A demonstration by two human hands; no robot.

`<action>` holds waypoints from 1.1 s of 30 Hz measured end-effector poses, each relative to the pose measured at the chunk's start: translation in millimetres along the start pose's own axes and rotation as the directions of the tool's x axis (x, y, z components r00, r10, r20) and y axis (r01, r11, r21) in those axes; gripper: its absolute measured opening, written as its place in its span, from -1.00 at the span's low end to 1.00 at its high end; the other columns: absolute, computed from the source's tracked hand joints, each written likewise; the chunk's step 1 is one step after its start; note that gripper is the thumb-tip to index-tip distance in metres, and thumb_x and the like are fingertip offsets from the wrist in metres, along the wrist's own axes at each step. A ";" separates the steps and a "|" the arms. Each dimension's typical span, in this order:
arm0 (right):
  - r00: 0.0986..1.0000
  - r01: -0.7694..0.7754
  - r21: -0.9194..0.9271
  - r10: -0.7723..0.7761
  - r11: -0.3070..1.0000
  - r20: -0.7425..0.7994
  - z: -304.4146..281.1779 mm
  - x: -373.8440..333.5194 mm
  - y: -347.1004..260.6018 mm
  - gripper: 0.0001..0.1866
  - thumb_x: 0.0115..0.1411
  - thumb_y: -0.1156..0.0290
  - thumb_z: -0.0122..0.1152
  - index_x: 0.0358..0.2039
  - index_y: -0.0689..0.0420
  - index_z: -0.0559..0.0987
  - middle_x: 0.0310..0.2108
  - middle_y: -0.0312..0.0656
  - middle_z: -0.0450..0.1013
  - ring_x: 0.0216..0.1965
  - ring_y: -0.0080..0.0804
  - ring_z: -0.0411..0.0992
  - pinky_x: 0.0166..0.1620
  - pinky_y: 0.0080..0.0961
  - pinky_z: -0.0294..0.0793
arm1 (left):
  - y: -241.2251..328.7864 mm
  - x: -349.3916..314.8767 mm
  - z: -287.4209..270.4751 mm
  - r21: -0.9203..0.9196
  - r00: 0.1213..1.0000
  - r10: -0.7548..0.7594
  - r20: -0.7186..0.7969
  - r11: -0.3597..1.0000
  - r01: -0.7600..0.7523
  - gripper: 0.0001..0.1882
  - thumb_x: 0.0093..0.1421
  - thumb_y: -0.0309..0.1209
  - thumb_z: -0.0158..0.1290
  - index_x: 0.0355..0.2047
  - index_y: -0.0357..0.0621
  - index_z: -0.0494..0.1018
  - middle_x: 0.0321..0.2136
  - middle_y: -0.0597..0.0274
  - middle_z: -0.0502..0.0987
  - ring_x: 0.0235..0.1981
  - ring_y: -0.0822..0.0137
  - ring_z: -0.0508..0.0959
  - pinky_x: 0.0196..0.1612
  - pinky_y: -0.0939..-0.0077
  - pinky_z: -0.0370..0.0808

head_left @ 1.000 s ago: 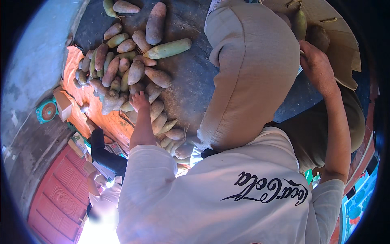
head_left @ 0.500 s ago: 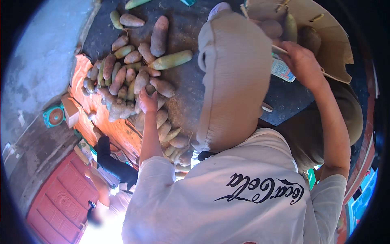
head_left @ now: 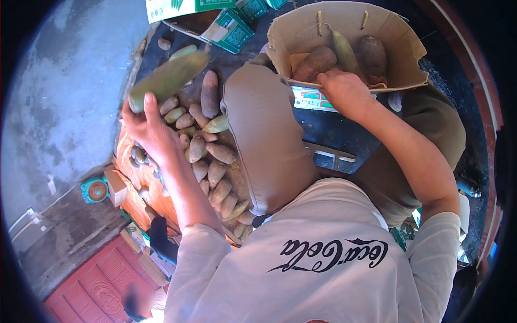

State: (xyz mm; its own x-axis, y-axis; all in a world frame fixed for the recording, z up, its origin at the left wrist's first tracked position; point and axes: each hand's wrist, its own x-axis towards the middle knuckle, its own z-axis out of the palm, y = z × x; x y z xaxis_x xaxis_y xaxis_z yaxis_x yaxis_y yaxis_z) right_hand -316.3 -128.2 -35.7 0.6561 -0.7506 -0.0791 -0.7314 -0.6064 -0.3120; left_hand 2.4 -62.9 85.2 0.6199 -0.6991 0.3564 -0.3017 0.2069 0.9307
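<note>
My left hand (head_left: 148,125) is raised over the vegetable pile, its fingers closed around one end of a long green radish (head_left: 169,75) that is blurred by motion. My right hand (head_left: 347,92) grips the near rim of an open cardboard box (head_left: 398,81). Inside the box lie a green radish (head_left: 343,51) and dark reddish radishes (head_left: 371,56), beside and beyond my fingers. The box rests over a scale with a lit display (head_left: 312,99). Below my left hand, several reddish and green radishes (head_left: 218,175) lie heaped on the floor.
Green and white cartons (head_left: 231,29) stand at the far side. A large reddish radish (head_left: 210,94) lies beside my left knee (head_left: 264,129). At the lower left are a teal round device (head_left: 95,190), a small carton (head_left: 115,185), a red door (head_left: 89,280) and another person's dark sleeve (head_left: 161,239).
My left hand has risen off the pile and now holds a long green radish. The view has shifted, showing more of the box, scale display and far cartons. My right hand stays at the box rim.
</note>
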 end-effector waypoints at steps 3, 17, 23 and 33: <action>1.000 -0.009 -0.020 0.010 1.000 0.013 -0.9 -0.1 -0.6 -0.85 0.10 0.40 0.07 -0.34 0.19 0.44 -0.39 -0.07 0.46 -0.26 -0.16 0.46 -0.20 -0.28 0.44 | 24.3 8.7 54.4 -0.040 0.979 0.027 0.201 0.999 -0.020 -0.54 0.11 -0.47 0.13 -0.02 -0.36 0.26 -0.16 0.10 0.44 -0.14 0.35 0.44 -0.02 0.47 0.37; 0.998 0.035 -0.069 -0.031 0.997 0.046 -5.4 -0.8 6.3 -0.76 0.01 0.53 0.06 -0.25 0.18 0.44 -0.36 -0.08 0.48 -0.29 -0.18 0.50 -0.23 -0.33 0.50 | -11.9 2.6 97.8 0.123 0.859 -0.174 0.482 0.984 0.130 -0.72 0.20 -0.40 0.03 -0.12 -0.29 0.42 -0.18 0.14 0.52 -0.17 0.37 0.49 -0.08 0.47 0.42; 0.996 0.013 0.016 -0.015 1.000 0.087 -7.7 0.0 0.4 -0.83 0.06 0.45 0.11 -0.31 0.19 0.43 -0.36 -0.07 0.47 -0.27 -0.14 0.47 -0.20 -0.27 0.47 | -118.9 -17.1 -31.6 0.564 0.886 -0.418 0.202 0.789 0.244 -0.75 0.14 -0.38 0.06 -0.23 -0.29 0.49 -0.36 0.22 0.54 -0.34 0.45 0.47 -0.23 0.57 0.40; 1.000 0.013 0.068 -0.015 0.998 0.024 -8.8 4.1 1.4 -0.84 0.08 0.43 0.11 -0.36 0.21 0.40 -0.37 -0.01 0.44 -0.28 0.00 0.43 -0.22 -0.16 0.41 | -284.6 -185.3 -246.2 0.967 0.549 -0.819 0.165 0.026 -0.253 -0.60 0.05 -0.19 0.08 -0.19 -0.20 0.50 -0.19 -0.05 0.53 -0.15 0.02 0.53 -0.12 0.29 0.47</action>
State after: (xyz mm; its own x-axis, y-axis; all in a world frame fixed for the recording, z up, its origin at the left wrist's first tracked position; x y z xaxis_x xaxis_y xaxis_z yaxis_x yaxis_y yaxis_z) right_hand -316.3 -134.5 -28.1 0.6709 -0.7351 -0.0975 -0.7086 -0.5969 -0.3762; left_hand 151.7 176.2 -225.4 0.4675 -0.6664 -0.5808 -0.8652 -0.4796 -0.1462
